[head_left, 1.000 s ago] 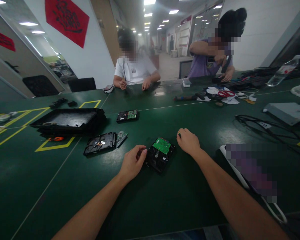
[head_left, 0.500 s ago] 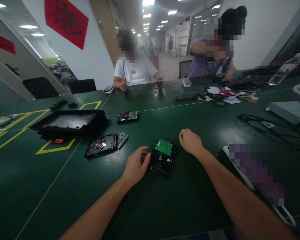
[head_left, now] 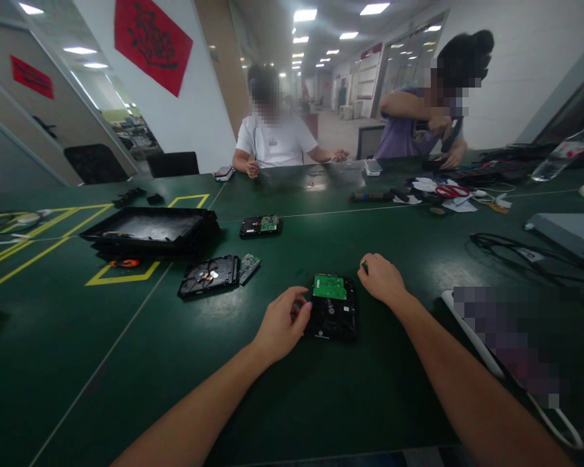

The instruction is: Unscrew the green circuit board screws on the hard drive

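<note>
A black hard drive (head_left: 344,318) with a green circuit board (head_left: 329,287) lies flat on the table in front of me. At its left edge is my left hand (head_left: 285,324), thumb and fingertips against or very near the side, fingers loosely curved and apart. To the right of the drive, my right hand (head_left: 382,279) is closed, resting at the tabletop and apart from the drive. A small yellow-green end of a dark object (head_left: 365,266) shows at its fingers; the rest is hidden in the grip, so its kind is unclear.
Left of my hands lie another hard drive (head_left: 209,275), a loose circuit board (head_left: 250,268) and black trays (head_left: 150,227). Farther back is a third drive (head_left: 260,226). On the right are a pixelated white-edged object (head_left: 499,344), black cables (head_left: 516,250) and a grey box (head_left: 567,230). Two people sit opposite.
The hard drive has turned slightly counterclockwise and now lies squarer to me, with my left hand still at its edge. My right hand stays closed. The view has shifted a little left.
</note>
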The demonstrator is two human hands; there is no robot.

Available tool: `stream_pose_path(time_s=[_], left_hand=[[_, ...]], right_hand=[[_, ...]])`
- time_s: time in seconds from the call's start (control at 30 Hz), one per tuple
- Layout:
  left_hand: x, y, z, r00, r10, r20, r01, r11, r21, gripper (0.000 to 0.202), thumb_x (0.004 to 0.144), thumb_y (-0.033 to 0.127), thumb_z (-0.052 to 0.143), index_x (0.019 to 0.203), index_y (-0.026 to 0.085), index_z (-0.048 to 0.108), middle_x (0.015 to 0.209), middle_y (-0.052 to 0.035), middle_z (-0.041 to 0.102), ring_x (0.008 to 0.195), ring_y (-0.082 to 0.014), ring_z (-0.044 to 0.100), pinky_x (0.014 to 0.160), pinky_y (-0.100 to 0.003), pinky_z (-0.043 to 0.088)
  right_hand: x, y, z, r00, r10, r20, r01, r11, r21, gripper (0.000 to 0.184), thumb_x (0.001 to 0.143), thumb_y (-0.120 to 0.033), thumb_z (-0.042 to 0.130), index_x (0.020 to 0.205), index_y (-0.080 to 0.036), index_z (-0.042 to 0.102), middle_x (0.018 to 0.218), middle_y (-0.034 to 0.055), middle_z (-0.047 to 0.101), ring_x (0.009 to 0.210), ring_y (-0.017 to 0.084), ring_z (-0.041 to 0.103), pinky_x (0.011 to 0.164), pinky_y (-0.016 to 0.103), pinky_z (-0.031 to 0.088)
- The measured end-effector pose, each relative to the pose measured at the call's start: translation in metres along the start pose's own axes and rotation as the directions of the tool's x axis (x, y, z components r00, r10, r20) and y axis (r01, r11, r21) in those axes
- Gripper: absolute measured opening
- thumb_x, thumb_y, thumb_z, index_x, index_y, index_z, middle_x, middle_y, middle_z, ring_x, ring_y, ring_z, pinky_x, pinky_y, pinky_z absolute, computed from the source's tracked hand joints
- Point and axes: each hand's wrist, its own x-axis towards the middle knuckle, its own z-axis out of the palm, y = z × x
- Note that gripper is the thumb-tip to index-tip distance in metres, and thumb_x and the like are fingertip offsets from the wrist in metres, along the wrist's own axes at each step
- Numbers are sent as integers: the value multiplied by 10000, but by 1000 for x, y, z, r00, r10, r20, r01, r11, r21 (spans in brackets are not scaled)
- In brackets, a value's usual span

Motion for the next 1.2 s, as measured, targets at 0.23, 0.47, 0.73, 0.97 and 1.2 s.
stream_pose_path(time_s=[0.23, 0.47, 0.73, 0.97, 1.2], left_hand=[[1, -2, -1, 999, -9, 33, 12, 996, -93, 344, 1024, 420, 526, 1289, 203, 558, 1042, -56, 699, 567, -117, 665, 498, -246, 542], [0, -9, 3, 999, -21, 30, 25, 989, -147, 354, 1017, 423, 537, 1295, 205, 553, 1016, -38, 678, 578, -108, 653, 484, -233, 554], [0, -9, 4, 999, -20, 28, 24, 989, -145, 366, 1008, 450, 548, 1270, 195, 568, 1013, -40, 689, 565, -103, 656, 473, -222, 546], [0, -9, 5, 998, -59, 11, 60, 985, -161, 375, 997, 468, 567, 1252, 194, 590, 1011, -48, 699, 589, -116, 660, 472, -227, 548], [3, -12, 3, 998, -51, 21, 54, 981, -189, 346, 1012, 443, 562, 1253, 197, 594, 976, -39, 689, 590, -116, 658, 480, -224, 534]], right_hand=[[-1, 0, 2, 1000, 11, -8, -11, 1000, -16, 226, 1041, -308, 473, 1074, -169, 648, 1101, 125, 667, 888, 229, 664, 708, 326, 456], [-3, 0, 2, 1000, 13, -8, -13, 999, -41, 237, 1044, -294, 479, 1120, -150, 651, 1151, 147, 667, 968, 254, 676, 793, 349, 484], [-8, -3, 2, 1000, 18, -16, -18, 999, -28, 233, 1041, -285, 476, 1117, -146, 648, 1144, 152, 659, 930, 244, 668, 742, 334, 478], [-5, -4, 2, 1000, 13, 4, -13, 1000, -16, 261, 1041, -293, 449, 1120, -147, 651, 1144, 153, 648, 938, 248, 660, 761, 348, 477], [-1, -6, 4, 999, 16, 33, -15, 1000, -18, 295, 1059, -308, 417, 1167, -145, 638, 1193, 172, 636, 939, 264, 674, 749, 366, 486]])
